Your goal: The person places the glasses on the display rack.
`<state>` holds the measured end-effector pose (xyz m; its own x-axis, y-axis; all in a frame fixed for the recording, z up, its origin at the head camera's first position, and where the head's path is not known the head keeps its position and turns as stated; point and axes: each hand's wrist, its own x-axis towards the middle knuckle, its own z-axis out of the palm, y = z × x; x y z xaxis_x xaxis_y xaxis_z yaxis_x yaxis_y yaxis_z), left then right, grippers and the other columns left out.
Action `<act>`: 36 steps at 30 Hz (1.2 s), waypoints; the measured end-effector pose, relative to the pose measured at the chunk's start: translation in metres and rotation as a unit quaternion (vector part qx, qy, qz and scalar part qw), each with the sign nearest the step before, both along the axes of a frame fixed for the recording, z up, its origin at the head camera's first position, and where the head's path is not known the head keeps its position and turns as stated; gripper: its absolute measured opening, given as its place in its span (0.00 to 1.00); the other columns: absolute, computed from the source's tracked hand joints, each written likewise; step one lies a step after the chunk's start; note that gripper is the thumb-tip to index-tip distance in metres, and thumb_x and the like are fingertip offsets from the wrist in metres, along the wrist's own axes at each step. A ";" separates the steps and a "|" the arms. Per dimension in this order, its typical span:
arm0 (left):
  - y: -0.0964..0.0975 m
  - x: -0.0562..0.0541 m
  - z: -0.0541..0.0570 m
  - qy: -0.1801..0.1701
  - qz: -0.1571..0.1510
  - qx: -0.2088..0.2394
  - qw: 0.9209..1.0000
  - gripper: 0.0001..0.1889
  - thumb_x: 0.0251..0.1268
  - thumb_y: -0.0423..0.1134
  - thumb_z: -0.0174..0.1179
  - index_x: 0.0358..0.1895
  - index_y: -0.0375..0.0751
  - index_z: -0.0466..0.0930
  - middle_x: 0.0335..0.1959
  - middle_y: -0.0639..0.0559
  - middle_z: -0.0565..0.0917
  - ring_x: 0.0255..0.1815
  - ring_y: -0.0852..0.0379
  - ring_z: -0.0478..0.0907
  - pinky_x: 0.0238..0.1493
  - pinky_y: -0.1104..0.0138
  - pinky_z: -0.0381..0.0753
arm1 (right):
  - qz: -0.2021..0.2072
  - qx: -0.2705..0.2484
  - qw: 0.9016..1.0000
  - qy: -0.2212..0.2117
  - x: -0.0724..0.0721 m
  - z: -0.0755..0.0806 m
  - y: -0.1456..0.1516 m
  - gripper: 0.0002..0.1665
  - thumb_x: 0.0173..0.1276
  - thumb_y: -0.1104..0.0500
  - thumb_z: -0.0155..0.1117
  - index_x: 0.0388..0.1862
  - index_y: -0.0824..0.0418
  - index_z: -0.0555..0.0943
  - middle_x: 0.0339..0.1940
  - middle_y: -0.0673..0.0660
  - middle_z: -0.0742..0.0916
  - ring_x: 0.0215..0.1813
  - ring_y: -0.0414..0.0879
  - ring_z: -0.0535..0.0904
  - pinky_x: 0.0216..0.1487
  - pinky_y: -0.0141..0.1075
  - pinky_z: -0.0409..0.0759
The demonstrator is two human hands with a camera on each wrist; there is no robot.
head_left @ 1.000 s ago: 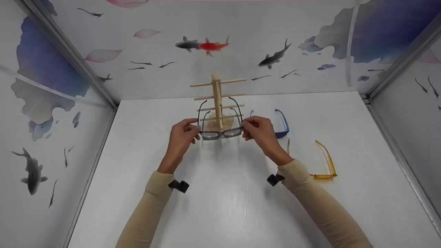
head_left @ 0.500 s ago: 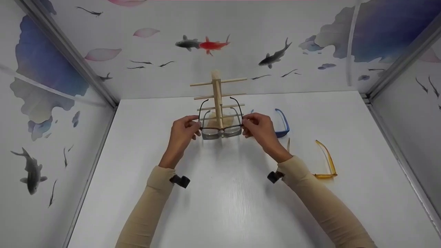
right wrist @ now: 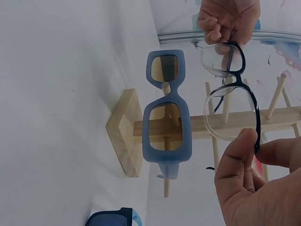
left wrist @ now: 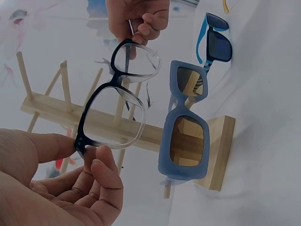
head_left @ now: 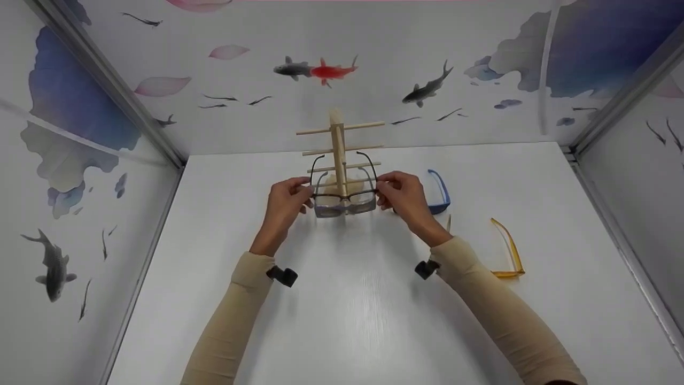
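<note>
Between both hands are eyeglasses (left wrist: 116,79) with a black upper rim and clear lower rims, their temples pointing toward a wooden display stand (head_left: 338,147). My left hand (head_left: 286,203) pinches one end of the frame by the hinge, thumb against fingers. At the other end, my right hand (head_left: 404,197) pinches the opposite hinge. Blue-grey sunglasses (right wrist: 167,156) with brown lenses hang on the stand's lowest pegs, below the eyeglasses. In the wrist views a gap shows between the two pairs. Whether the eyeglasses' temples touch a peg, I cannot tell.
Dark blue sunglasses (head_left: 440,207) with bright blue temples lie on the white table (head_left: 347,310), right of the stand. Yellow glasses (head_left: 514,256) lie nearer, partly hidden by the right arm. Patterned panels (head_left: 240,123) enclose the table's back and sides.
Both hands have shifted slightly up in the head view with the eyeglasses. The black rim now sits higher against the blue-grey sunglasses, which have stayed in place.
</note>
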<state>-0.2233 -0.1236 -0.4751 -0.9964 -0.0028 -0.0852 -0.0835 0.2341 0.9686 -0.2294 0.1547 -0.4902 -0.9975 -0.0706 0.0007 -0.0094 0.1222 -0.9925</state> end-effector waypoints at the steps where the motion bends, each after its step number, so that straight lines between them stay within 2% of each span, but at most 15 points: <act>1: 0.000 0.000 0.000 -0.001 0.000 0.000 1.000 0.20 0.82 0.35 0.63 0.70 0.30 0.82 0.44 0.43 0.89 0.37 0.52 0.85 0.35 0.70 0.83 | -0.001 0.002 1.000 -0.001 -0.001 -0.001 0.000 0.12 0.83 0.63 0.64 0.56 0.69 0.87 0.46 0.77 0.88 0.33 0.46 0.86 0.35 0.33 0.88; 14: 0.001 -0.008 -0.002 -0.009 0.000 0.021 1.000 0.20 0.82 0.34 0.62 0.70 0.28 0.81 0.47 0.38 0.89 0.36 0.53 0.85 0.34 0.71 0.82 | -0.006 0.009 1.000 0.002 -0.007 -0.004 0.000 0.13 0.84 0.62 0.64 0.57 0.69 0.87 0.46 0.76 0.88 0.33 0.45 0.87 0.36 0.33 0.89; 21: 0.001 -0.009 -0.004 -0.017 0.003 0.024 1.000 0.20 0.82 0.34 0.62 0.70 0.28 0.82 0.47 0.39 0.90 0.41 0.44 0.87 0.35 0.70 0.82 | -0.005 0.015 1.000 0.004 -0.010 -0.004 0.000 0.14 0.84 0.62 0.64 0.58 0.71 0.87 0.46 0.74 0.89 0.33 0.44 0.87 0.36 0.32 0.88; 27: 0.001 -0.009 -0.005 -0.024 0.004 0.022 0.999 0.20 0.84 0.35 0.61 0.70 0.29 0.82 0.49 0.40 0.90 0.41 0.48 0.87 0.37 0.69 0.83 | 0.000 0.020 1.000 0.002 -0.011 -0.004 0.000 0.17 0.84 0.61 0.63 0.60 0.74 0.85 0.47 0.75 0.88 0.33 0.44 0.86 0.35 0.31 0.87; 36: 0.000 -0.009 -0.006 -0.031 0.005 0.031 0.999 0.20 0.85 0.35 0.60 0.71 0.30 0.81 0.51 0.39 0.90 0.46 0.42 0.87 0.38 0.68 0.83 | -0.003 0.026 1.000 -0.001 -0.013 -0.006 -0.001 0.18 0.85 0.59 0.64 0.60 0.74 0.85 0.47 0.75 0.88 0.35 0.46 0.86 0.36 0.32 0.87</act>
